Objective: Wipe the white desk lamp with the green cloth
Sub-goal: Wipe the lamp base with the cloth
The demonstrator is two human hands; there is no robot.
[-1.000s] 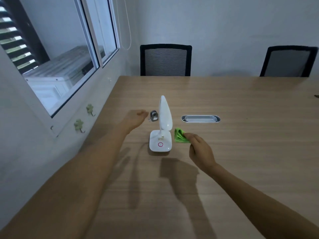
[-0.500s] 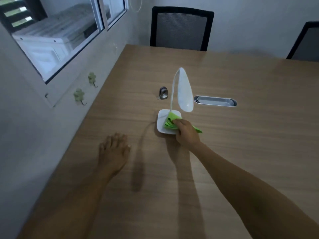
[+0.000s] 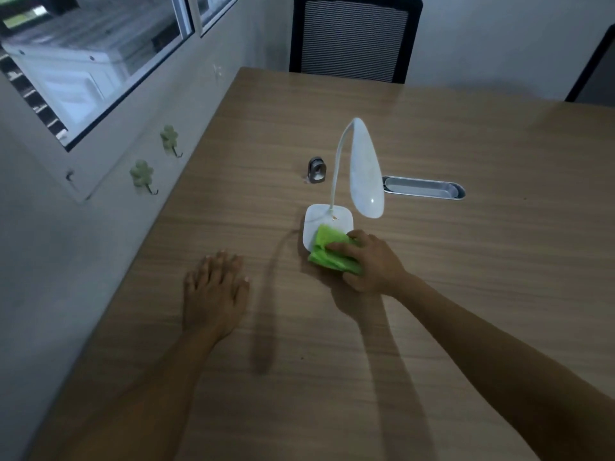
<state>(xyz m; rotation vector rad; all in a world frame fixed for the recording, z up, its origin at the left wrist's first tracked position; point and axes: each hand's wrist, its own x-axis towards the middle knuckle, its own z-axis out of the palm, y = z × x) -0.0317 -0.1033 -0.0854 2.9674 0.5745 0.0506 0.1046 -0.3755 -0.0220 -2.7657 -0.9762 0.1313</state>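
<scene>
The white desk lamp (image 3: 365, 174) stands on the wooden table (image 3: 466, 261), its curved neck rising from a square base (image 3: 319, 217) and its long head hanging over the base's right side. A folded green cloth (image 3: 327, 251) lies across the near edge of the base. My right hand (image 3: 372, 261) grips the cloth and presses it onto the base. To the left, my left hand (image 3: 216, 291) rests flat on the table with its fingers spread, holding nothing.
A small metal clip-like object (image 3: 316, 170) stands just behind the lamp. A silver cable grommet (image 3: 422, 188) is set into the table to the right. Two black chairs (image 3: 352, 38) stand at the far edge. The wall with green hooks (image 3: 141, 173) borders the table's left side.
My right hand picked up the cloth beside the lamp and now wipes the base's near edge. My left hand drew back from the lamp and lies flat on the table.
</scene>
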